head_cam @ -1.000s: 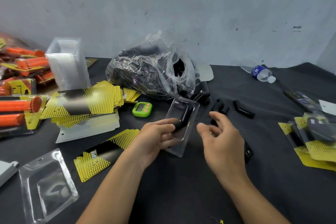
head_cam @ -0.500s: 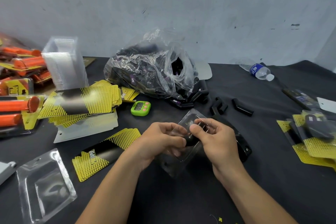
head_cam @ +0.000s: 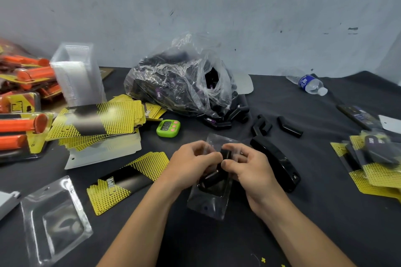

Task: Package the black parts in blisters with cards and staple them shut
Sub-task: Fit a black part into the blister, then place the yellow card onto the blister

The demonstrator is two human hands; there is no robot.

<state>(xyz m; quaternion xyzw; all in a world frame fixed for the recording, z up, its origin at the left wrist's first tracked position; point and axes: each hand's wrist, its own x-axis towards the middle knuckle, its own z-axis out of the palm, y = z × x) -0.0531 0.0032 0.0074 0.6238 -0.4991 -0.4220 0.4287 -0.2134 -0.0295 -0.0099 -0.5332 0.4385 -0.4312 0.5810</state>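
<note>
**Black part seated in a clear blister, both hands on it**

Both hands met over a clear blister (head_cam: 209, 198) held just above the dark bench (head_cam: 303, 212), near its front centre. The left hand (head_cam: 191, 165) had its grip closed on the blister's left edge, fingers curled over the top. The right hand (head_cam: 249, 169) pinched the black part (head_cam: 213, 178) from the right, thumb and fingertips pressed to it. The part was glossy, short and bent like an elbow, and it lay in the blister's moulded pocket; the blister's flat flange, with a hang hole, pointed toward the person.

Just right of the hands lay a long black stapler (head_cam: 277, 162). Loose black parts (head_cam: 289, 129) sat farther back, beside a clear bag (head_cam: 180, 84) full of the same pieces. A yellow-and-black card (head_cam: 128, 180) lay left of the hands, an empty blister (head_cam: 54, 221) nearer the front left corner, and a card stack (head_cam: 97, 120) behind them. A green timer (head_cam: 168, 128) stood between stack and bag.
</note>
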